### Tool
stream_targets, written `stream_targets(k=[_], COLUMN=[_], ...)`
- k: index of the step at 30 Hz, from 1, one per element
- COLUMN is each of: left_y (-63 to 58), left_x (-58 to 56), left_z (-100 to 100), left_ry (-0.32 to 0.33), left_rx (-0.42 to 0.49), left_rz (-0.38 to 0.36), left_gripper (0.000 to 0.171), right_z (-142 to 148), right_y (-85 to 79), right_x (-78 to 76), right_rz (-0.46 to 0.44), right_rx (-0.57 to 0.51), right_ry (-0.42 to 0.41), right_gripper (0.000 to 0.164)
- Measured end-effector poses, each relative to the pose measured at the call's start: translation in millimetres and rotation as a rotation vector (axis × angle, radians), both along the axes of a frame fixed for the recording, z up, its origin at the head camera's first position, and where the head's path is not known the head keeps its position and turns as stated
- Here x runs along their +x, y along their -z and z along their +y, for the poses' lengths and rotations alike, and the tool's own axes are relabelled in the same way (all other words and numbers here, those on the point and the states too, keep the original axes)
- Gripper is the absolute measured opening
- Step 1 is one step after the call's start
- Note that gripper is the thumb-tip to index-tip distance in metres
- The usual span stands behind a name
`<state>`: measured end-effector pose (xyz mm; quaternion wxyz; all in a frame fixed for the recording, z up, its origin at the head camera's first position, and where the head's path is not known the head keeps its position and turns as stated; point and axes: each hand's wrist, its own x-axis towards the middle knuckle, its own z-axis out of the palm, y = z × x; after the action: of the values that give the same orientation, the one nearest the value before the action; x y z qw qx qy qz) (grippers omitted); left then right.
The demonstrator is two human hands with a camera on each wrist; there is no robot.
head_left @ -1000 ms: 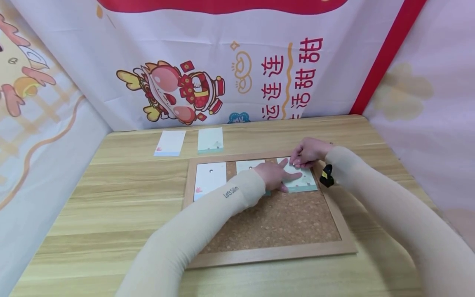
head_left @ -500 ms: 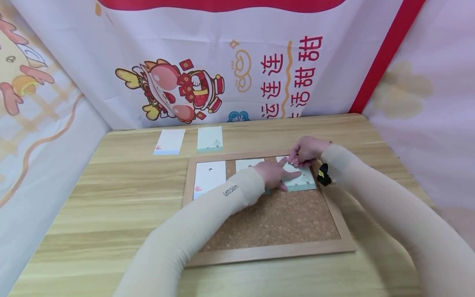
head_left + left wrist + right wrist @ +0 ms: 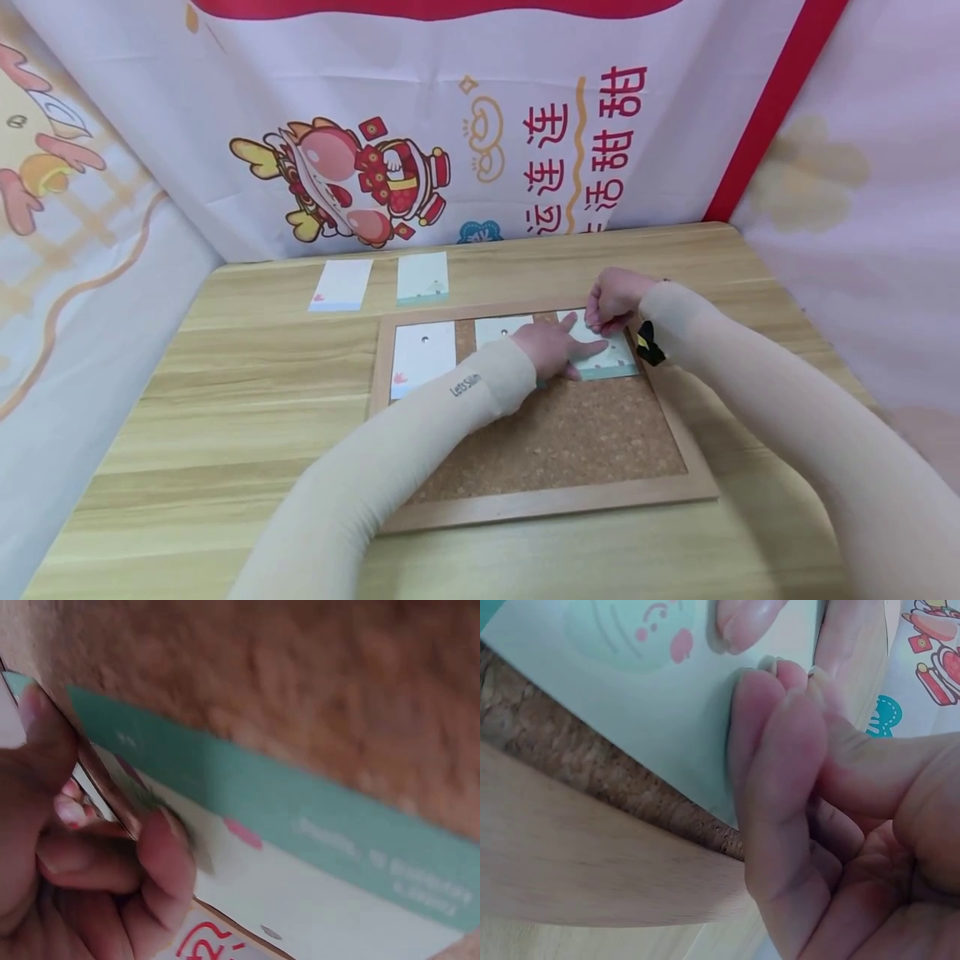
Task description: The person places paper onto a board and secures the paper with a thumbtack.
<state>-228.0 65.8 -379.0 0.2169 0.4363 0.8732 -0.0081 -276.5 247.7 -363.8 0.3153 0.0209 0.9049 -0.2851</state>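
Left hand (image 3: 551, 348) spread to steady the card (image 3: 615, 358), right hand (image 3: 618, 296) pinching what I take, from here, for a pin: I'd press straight down into the cork (image 3: 577, 442)

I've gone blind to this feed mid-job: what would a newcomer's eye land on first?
Probably the big-headed cartoon figure, printed sideways on the backdrop behind the table. After that, the rightmost card on the corkboard, where the left hand is spread over it and the right hand is bunched near its far edge.
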Motion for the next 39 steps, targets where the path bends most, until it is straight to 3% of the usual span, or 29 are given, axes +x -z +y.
stream_targets(k=[5, 9, 14, 27, 34, 39], left_y=[0.3, 0.8, 1.0, 4.5, 3.7, 1.9], left_x=[7.3, 13.1, 21.0, 27.8, 25.3, 23.3], left_z=[7.7, 13.7, 17.4, 17.0, 16.1, 15.8], left_ry=[-0.022, -0.131, -0.235, -0.232, -0.3, -0.236], left_rx=[-0.064, -0.048, -0.009, -0.06, -0.008, -0.037], left_rz=[0.112, 0.089, 0.047, 0.068, 0.023, 0.066], left_gripper=[0.063, 0.049, 0.05, 0.047, 0.051, 0.05], right_z=[-0.6, -2.8, -7.0, -13.5, -12.2, -16.5], right_y=[1.6, 1.7, -3.1, 1.8, 0.2, -1.8], right_x=[-2.7, -1.3, 1.5, -9.3, -10.2, -10.3], right_rz=[-0.008, -0.014, -0.01, -0.031, -0.042, -0.04], right_rx=[0.008, 0.001, 0.04, 0.149, 0.207, 0.23], right_ry=[0.031, 0.046, 0.02, -0.006, -0.073, -0.083], right_gripper=[0.005, 0.004, 0.004, 0.006, 0.01, 0.011])
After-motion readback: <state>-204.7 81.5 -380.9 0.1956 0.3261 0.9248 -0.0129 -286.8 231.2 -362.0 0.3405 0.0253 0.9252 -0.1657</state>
